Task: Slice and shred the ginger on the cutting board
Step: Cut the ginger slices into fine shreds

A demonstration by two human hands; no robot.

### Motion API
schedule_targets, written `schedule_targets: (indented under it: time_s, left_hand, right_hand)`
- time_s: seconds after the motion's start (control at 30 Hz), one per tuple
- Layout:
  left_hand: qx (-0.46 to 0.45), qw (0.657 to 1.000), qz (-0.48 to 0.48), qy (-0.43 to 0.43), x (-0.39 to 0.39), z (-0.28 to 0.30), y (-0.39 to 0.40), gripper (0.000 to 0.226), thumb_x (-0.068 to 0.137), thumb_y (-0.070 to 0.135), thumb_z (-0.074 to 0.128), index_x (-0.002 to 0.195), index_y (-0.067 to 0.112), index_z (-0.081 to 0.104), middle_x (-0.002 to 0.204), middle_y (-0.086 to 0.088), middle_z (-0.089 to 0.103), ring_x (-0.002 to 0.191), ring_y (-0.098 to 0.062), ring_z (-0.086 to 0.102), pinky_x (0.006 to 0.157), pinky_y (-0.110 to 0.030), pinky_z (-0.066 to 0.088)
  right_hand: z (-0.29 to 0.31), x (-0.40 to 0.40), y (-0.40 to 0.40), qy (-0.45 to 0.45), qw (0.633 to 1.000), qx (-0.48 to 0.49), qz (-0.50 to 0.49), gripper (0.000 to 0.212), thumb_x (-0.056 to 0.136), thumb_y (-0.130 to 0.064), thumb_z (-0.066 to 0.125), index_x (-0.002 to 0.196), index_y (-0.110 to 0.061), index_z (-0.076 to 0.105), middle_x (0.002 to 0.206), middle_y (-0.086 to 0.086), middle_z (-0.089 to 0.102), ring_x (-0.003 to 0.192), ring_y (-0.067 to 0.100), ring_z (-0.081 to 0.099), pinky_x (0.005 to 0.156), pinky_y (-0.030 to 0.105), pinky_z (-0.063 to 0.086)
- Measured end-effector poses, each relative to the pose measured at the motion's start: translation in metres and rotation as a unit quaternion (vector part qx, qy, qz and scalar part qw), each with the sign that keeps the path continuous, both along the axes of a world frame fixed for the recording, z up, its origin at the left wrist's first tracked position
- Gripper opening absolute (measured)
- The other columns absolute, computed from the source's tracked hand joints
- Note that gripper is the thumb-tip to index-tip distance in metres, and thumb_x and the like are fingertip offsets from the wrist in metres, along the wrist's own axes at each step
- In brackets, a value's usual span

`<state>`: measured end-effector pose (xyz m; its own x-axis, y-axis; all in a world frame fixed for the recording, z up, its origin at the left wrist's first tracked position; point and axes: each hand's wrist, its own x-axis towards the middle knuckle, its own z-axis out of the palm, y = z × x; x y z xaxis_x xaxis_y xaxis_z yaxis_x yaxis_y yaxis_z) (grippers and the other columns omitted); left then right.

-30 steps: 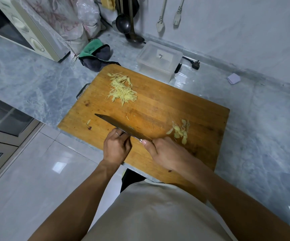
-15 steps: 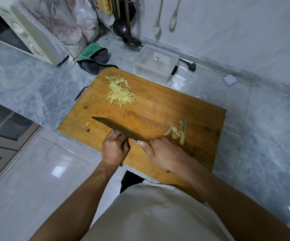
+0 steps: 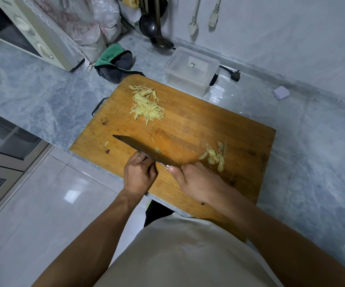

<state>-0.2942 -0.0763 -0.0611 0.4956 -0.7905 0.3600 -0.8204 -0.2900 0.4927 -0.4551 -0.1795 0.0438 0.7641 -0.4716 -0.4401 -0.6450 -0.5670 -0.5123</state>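
Observation:
A wooden cutting board [image 3: 198,125] lies on the grey marble counter. A pile of shredded ginger [image 3: 146,105] sits at its far left, and a few ginger slices [image 3: 215,157] lie at the right. My right hand [image 3: 194,181] grips the handle of a cleaver [image 3: 138,147], whose blade runs to the upper left, edge down on the board. My left hand [image 3: 139,175] is beside the blade on its near side, fingers curled, knuckles against the steel. It holds down a piece of ginger that is mostly hidden. A small bit of ginger [image 3: 157,150] shows at the blade's far side.
A clear plastic box [image 3: 190,69] stands just behind the board, with a green and grey cloth [image 3: 115,63] to its left. A microwave [image 3: 28,36] is at the far left. Ladles [image 3: 149,25] hang on the wall. The counter edge runs under the board's near side.
Both hands and the cleaver stay at the same spot on the board. The ginger piles have not moved.

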Motion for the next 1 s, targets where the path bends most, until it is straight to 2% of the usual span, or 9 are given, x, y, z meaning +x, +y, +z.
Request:
schedule_targets:
  time_s: [0.17,0.3,0.53,0.63,0.73,0.8,0.87,1.0]
  left_hand:
    - [0.003,1.000,-0.004,0.005,-0.0006,0.0032,0.0008,0.029,0.074,0.005,0.048,0.083,0.007,0.075,0.088,-0.008,0.071,0.082,-0.028,0.060,0.060,-0.029,0.050]
    - [-0.009,1.000,0.002,-0.001,-0.0021,0.0047,0.0016,0.026,0.074,0.009,0.047,0.074,0.002,0.072,0.077,-0.012,0.068,0.080,-0.022,0.053,0.059,-0.027,0.048]
    - [-0.013,1.000,0.008,-0.003,-0.0021,0.0047,0.0012,0.027,0.074,0.009,0.047,0.075,0.002,0.073,0.077,-0.012,0.068,0.079,-0.022,0.052,0.058,-0.027,0.048]
    - [-0.010,1.000,0.002,0.000,-0.0019,0.0037,0.0009,0.028,0.074,0.009,0.047,0.078,0.003,0.073,0.080,-0.012,0.069,0.081,-0.023,0.052,0.061,-0.028,0.049]
    - [-0.001,1.000,0.002,0.004,-0.0021,0.0039,0.0016,0.029,0.074,0.010,0.046,0.080,0.004,0.074,0.083,-0.011,0.070,0.083,-0.023,0.054,0.061,-0.028,0.049]
    - [0.001,1.000,0.005,0.007,-0.0022,0.0057,0.0012,0.030,0.074,0.011,0.046,0.079,0.004,0.074,0.082,-0.011,0.070,0.083,-0.021,0.053,0.061,-0.028,0.048]
    - [0.006,1.000,0.009,0.008,-0.0030,0.0056,0.0019,0.029,0.074,0.012,0.046,0.075,0.002,0.073,0.077,-0.012,0.069,0.080,-0.022,0.054,0.060,-0.027,0.048]
    - [0.025,0.999,0.022,0.020,-0.0020,0.0041,0.0029,0.031,0.075,0.016,0.045,0.065,-0.001,0.069,0.068,-0.015,0.066,0.066,-0.032,0.063,0.058,-0.027,0.049]
  right_hand:
    - [-0.0029,0.0004,0.0020,-0.010,1.000,-0.007,0.002,0.058,0.106,-0.056,0.026,0.077,-0.017,0.056,0.072,0.007,0.061,0.062,0.022,0.056,0.057,0.030,0.039]
    - [0.0013,-0.0038,0.0033,-0.020,0.999,-0.023,0.018,0.063,0.106,-0.056,0.027,0.079,-0.010,0.061,0.070,0.009,0.062,0.060,0.021,0.058,0.050,0.030,0.038]
    - [0.0031,-0.0014,0.0034,-0.009,1.000,-0.015,0.018,0.059,0.105,-0.057,0.026,0.068,-0.018,0.050,0.065,0.002,0.054,0.054,0.014,0.050,0.048,0.028,0.031]
    - [-0.0005,0.0004,0.0036,-0.010,1.000,-0.013,0.013,0.058,0.105,-0.059,0.025,0.067,-0.020,0.047,0.067,0.004,0.054,0.056,0.017,0.051,0.053,0.031,0.036]
    - [-0.0040,0.0036,0.0032,-0.018,1.000,-0.018,0.010,0.060,0.104,-0.060,0.024,0.069,-0.019,0.050,0.071,0.009,0.060,0.062,0.027,0.058,0.058,0.034,0.048]
    - [-0.0054,0.0046,0.0043,-0.023,0.999,-0.021,0.011,0.059,0.104,-0.060,0.024,0.072,-0.019,0.051,0.073,0.010,0.061,0.065,0.029,0.060,0.059,0.035,0.050]
    - [-0.0058,0.0029,0.0053,-0.027,0.999,-0.024,0.013,0.057,0.105,-0.059,0.025,0.074,-0.019,0.051,0.072,0.010,0.061,0.062,0.027,0.058,0.055,0.033,0.045]
    - [-0.0017,-0.0011,0.0075,-0.027,0.999,-0.032,0.030,0.057,0.105,-0.058,0.025,0.067,-0.022,0.045,0.066,0.005,0.056,0.054,0.017,0.052,0.048,0.029,0.033]
